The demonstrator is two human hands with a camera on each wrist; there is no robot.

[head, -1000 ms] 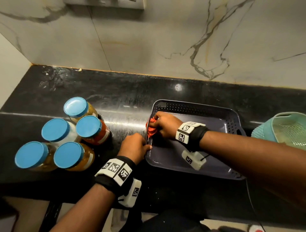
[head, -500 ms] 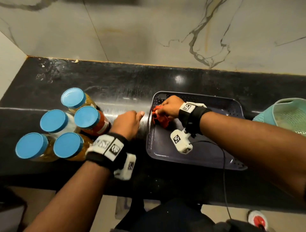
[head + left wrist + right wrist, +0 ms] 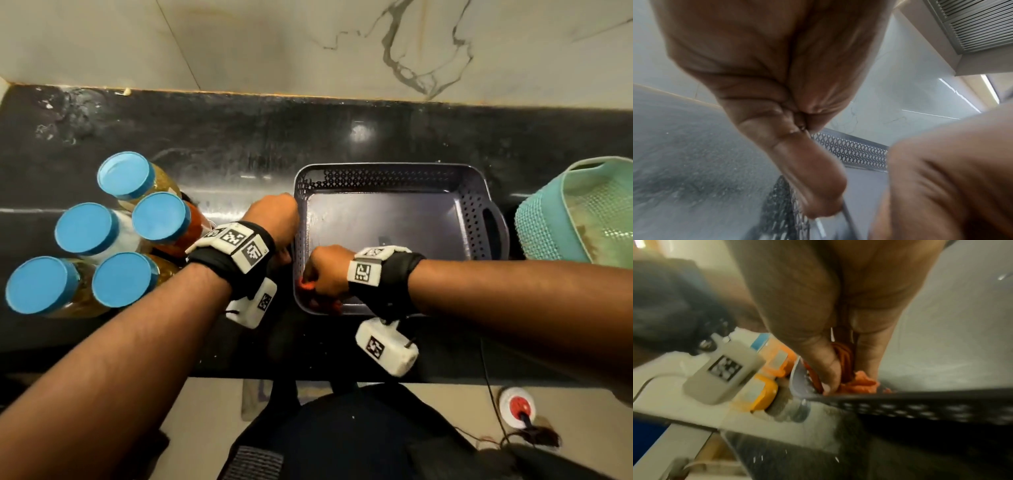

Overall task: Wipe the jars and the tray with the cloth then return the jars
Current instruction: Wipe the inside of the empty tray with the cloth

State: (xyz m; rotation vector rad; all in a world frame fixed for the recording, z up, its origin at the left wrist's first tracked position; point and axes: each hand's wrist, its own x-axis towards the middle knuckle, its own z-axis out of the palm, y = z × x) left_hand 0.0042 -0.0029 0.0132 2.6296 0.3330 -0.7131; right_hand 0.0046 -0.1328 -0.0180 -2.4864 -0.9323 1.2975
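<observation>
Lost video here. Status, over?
Left hand grips tray rim. Right hand holds cloth, wiping near-left corner. Five jars stand left, clear of tray.

We are drawing our right hand [image 3: 327,270], bunched around the crumpled orange cloth [image 3: 859,382], from the far-left corner to the near-left corner of the perforated grey plastic tray [image 3: 476,219]. Our left hand [image 3: 274,219] is now gripping its left rim.

Dim, warm light; blurred wrist views
</observation>
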